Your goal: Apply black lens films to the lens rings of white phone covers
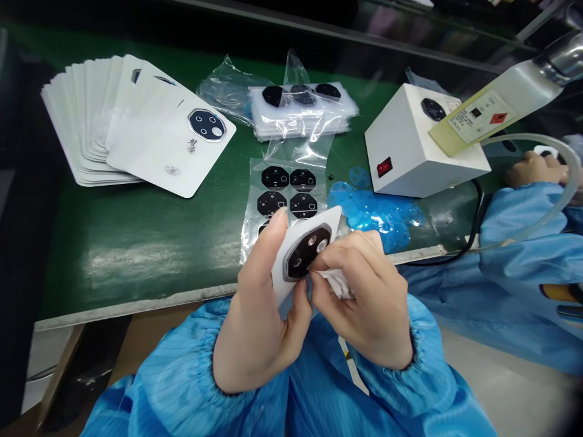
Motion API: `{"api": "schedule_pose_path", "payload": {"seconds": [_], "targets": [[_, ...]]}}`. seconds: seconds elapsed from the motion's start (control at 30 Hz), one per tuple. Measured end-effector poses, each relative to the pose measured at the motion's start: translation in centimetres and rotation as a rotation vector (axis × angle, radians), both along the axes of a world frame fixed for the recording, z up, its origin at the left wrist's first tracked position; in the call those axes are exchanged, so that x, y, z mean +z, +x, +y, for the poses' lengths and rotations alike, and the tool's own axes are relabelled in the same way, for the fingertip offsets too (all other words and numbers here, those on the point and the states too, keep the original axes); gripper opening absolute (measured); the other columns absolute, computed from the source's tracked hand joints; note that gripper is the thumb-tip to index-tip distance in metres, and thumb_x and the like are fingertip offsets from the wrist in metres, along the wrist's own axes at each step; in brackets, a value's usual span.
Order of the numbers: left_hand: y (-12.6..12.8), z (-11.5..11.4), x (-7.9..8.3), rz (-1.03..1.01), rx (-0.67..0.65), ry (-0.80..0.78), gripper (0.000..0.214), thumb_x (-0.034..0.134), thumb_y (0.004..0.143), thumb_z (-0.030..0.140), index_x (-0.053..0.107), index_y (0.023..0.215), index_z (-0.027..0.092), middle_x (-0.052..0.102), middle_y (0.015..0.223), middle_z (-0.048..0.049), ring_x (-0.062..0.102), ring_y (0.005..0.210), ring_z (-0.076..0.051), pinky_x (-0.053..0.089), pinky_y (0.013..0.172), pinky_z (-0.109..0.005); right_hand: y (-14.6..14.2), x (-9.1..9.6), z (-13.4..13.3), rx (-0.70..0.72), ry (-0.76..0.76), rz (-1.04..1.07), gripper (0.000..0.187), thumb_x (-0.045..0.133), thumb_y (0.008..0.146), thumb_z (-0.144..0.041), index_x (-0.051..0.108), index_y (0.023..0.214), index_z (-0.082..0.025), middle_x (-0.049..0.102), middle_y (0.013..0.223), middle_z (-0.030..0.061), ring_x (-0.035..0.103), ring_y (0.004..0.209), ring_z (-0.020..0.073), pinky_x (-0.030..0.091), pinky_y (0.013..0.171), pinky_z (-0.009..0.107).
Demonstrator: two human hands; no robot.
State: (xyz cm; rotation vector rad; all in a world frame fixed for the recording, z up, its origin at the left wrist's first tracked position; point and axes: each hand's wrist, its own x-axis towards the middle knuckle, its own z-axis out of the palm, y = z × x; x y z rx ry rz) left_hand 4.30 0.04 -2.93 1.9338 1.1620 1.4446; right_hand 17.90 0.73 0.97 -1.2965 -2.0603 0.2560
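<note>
My left hand (264, 315) grips a white phone back cover (283, 290) by its edges, tilted up above the table's front edge. On the cover sits a black octagonal camera plate (306, 254) with a silver rim and round lens holes. My right hand (364, 297) is closed, with a crumpled white wipe (336, 281) pinched in its fingers. Its thumb and forefinger press at the lower right side of the camera plate. Just behind the cover lies a clear sheet of black octagonal stickers (273, 203), partly hidden by my left hand.
Fanned white back covers (150, 139) lie at left. Stacked sticker sheets (300, 115) and clear plastic bags (230, 88) are at the back. Blue peeled films (378, 209) lie beside a white box (410, 145) bearing a tilted bottle of yellowish liquid (496, 112). A co-worker's sleeve (528, 218) is at right.
</note>
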Motion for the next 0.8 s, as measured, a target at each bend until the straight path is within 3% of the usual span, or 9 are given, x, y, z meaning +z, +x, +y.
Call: {"api": "schedule_pose_path", "payload": {"seconds": [0.17,0.3,0.4,0.5,0.57,0.8], "targets": [[0.0,-0.1,0.0,0.046,0.017,0.033,0.082,0.058,0.076,0.001,0.019,0.146,0.015,0.038,0.144,-0.0059,0.042,0.130,-0.021,0.037,0.110,-0.025,-0.2,0.0,0.0,-0.023,0.017,-0.037,0.008,0.052,0.081,-0.008,0.055,0.077,-0.015,0.057,0.072,0.0015,0.050,0.069,0.0136,0.035,0.064,0.032],[-0.1,-0.3,0.5,-0.066,0.005,-0.036,0.083,0.059,0.074,0.003,0.020,0.145,0.024,0.036,0.146,-0.0014,0.044,0.128,-0.027,0.044,0.108,-0.038,-0.2,0.1,-0.1,-0.044,0.054,-0.029,0.010,0.053,0.080,-0.006,0.054,0.076,-0.015,0.057,0.070,0.0015,0.049,0.068,0.0133,0.037,0.062,0.032],[-0.5,-0.2,1.5,-0.255,-0.122,-0.241,0.080,0.058,0.076,0.003,0.022,0.144,0.026,0.048,0.138,-0.0044,0.057,0.116,-0.030,0.056,0.094,-0.044,0.0,0.7,-0.3,-0.005,0.045,0.077,0.011,0.054,0.077,-0.004,0.052,0.075,-0.015,0.055,0.069,0.0015,0.049,0.067,0.0124,0.040,0.061,0.031],[-1.0,0.2,2.5,-0.395,-0.322,-0.419,0.080,0.056,0.079,0.002,0.017,0.144,0.029,0.066,0.115,-0.0037,0.068,0.096,-0.028,0.066,0.069,-0.036,0.4,1.6,-0.4,0.054,0.003,0.195,0.013,0.056,0.074,-0.004,0.051,0.076,-0.015,0.055,0.068,0.0017,0.050,0.064,0.0115,0.044,0.058,0.029],[-1.3,0.4,2.8,-0.458,-0.382,-0.477,0.080,0.054,0.080,0.001,0.017,0.144,0.032,0.069,0.109,-0.0012,0.071,0.089,-0.026,0.065,0.057,-0.030,0.5,2.1,-0.6,0.081,-0.018,0.212,0.015,0.057,0.073,-0.002,0.052,0.078,-0.016,0.055,0.068,0.0016,0.051,0.063,0.0112,0.045,0.056,0.028],[-1.4,0.6,2.8,-0.522,-0.410,-0.498,0.081,0.055,0.079,0.001,0.020,0.142,0.037,0.069,0.107,0.0026,0.072,0.083,-0.022,0.066,0.060,-0.032,0.6,2.6,-0.7,0.102,-0.006,0.215,0.017,0.058,0.071,-0.002,0.053,0.079,-0.016,0.056,0.069,0.0010,0.051,0.062,0.0113,0.045,0.053,0.028]]}}
